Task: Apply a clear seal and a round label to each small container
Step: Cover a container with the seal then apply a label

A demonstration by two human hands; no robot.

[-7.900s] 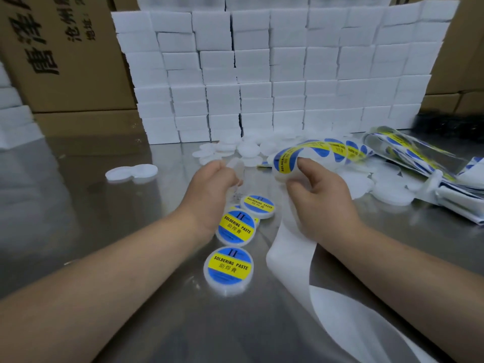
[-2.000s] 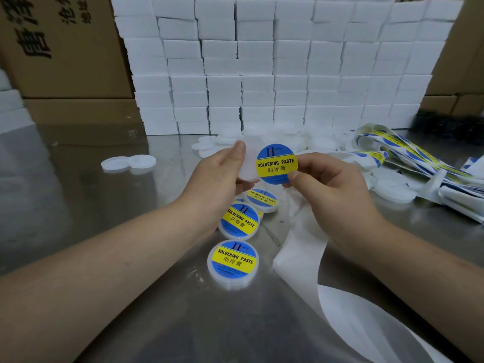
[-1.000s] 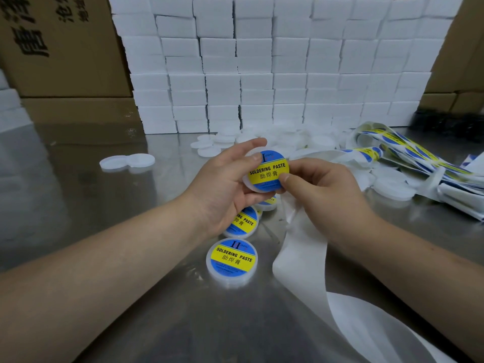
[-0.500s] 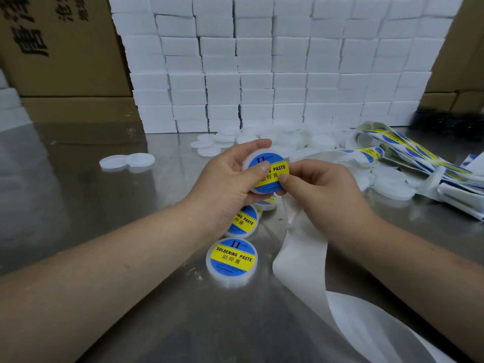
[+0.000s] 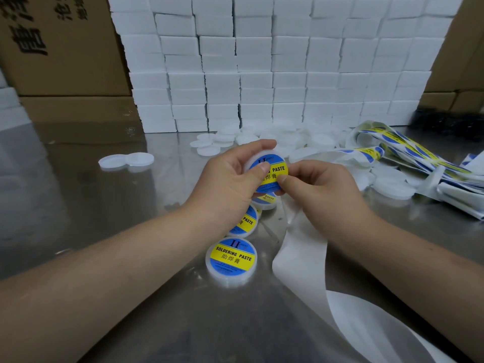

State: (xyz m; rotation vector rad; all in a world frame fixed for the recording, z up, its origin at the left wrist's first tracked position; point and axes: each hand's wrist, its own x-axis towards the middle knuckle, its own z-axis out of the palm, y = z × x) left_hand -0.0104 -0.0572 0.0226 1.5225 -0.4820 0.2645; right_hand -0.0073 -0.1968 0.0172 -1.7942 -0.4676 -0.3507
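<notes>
Moved: earlier the round sticker (image 5: 276, 172) was up in the air next to the small tub (image 5: 259, 155); now it lies flat on top of the tub, with both thumbs on it.
Left hand: the left hand (image 5: 230, 184) holds the tub, with its fingers curled round the rim and its thumb pressing the sticker.
Right hand: the right hand (image 5: 322, 189) pinches the tub's right edge, with its thumb on the sticker too.
Where: the tub is up off the table (image 5: 104, 218), between both hands, above the done tubs (image 5: 231, 262).
Feel: the tub is probably light, hard and a bit slippery. Hold it by the rim so the thumbs can rub. The sticker is thin and bendy and could wrinkle.
Looks: the tub is round, flat, milky white plastic. The sticker is blue and yellow. The table is shiny metal. The paper strip (image 5: 298, 260) is white and curly.
Clear seal: too hard to see.
</notes>
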